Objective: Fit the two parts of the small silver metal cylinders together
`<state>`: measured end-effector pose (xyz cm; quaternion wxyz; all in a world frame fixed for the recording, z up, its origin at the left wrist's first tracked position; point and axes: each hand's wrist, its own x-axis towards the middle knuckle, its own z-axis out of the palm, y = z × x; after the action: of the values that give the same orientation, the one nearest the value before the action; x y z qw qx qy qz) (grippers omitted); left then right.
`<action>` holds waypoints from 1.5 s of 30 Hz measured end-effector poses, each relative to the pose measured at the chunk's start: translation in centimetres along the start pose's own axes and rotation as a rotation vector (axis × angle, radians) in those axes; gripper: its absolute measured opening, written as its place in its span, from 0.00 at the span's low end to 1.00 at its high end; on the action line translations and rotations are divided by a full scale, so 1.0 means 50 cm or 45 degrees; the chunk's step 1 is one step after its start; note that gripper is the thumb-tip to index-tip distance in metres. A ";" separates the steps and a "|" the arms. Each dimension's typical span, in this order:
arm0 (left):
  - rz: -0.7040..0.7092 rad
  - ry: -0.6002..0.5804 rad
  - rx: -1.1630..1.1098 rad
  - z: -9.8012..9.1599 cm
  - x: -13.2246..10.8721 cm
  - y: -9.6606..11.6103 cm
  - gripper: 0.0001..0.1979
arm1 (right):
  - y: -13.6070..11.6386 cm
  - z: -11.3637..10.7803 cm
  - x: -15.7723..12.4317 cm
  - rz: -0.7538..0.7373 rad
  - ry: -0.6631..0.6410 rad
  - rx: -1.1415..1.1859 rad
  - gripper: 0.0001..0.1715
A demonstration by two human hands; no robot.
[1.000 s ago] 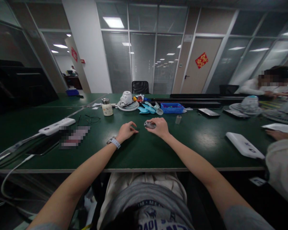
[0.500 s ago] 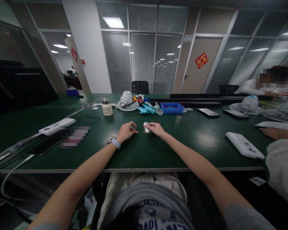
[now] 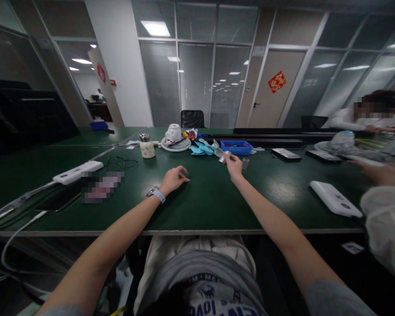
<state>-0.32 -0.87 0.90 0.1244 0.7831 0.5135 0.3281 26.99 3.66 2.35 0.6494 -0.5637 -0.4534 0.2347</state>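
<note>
My right hand (image 3: 233, 165) is closed around a small silver cylinder (image 3: 223, 158), tilted in the fingers, near the clear part beside the blue fan blades (image 3: 202, 148). Another small silver cylinder (image 3: 245, 163) stands upright on the table just right of that hand. My left hand (image 3: 174, 180) rests on the green table (image 3: 197, 206) with its fingers curved and apart, holding nothing. A watch (image 3: 156, 193) is on the left wrist.
Behind my hands are a white fan body with its grille (image 3: 176, 145), a cream bottle (image 3: 147, 147) and a blue tray (image 3: 236, 148). White power strips (image 3: 79, 172) lie left; a white box-shaped device (image 3: 335, 199) lies right, near a co-worker's hand (image 3: 380, 173).
My right hand has moved right and away from me with the silver cylinder, leaving my left hand where it was. The co-worker's hand at the right edge has lifted.
</note>
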 end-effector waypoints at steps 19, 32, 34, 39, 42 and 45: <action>-0.012 -0.005 -0.073 0.002 -0.001 -0.005 0.14 | 0.107 -0.206 0.125 0.144 0.436 -0.749 0.21; -0.095 -0.016 -0.230 0.008 -0.004 0.004 0.15 | 0.024 -0.136 0.061 -0.582 0.437 -0.893 0.29; -0.113 -0.021 -0.265 0.009 -0.003 0.006 0.15 | 0.000 -0.092 0.023 -0.712 0.031 -0.791 0.21; -0.112 -0.003 -0.293 0.011 -0.001 0.005 0.16 | -0.017 0.014 -0.086 -0.809 -1.121 -0.496 0.20; -0.090 -0.016 -0.361 0.015 0.002 -0.001 0.18 | -0.014 0.049 -0.130 -0.850 -1.178 -0.503 0.24; -0.077 -0.070 -0.469 0.022 0.005 -0.008 0.20 | -0.011 0.064 -0.150 -0.928 -1.073 -0.537 0.20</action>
<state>0.16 -0.32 -0.07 0.2893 0.7400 0.4644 0.3912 20.54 -0.96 0.29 0.3263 -0.3467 -0.8731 0.1051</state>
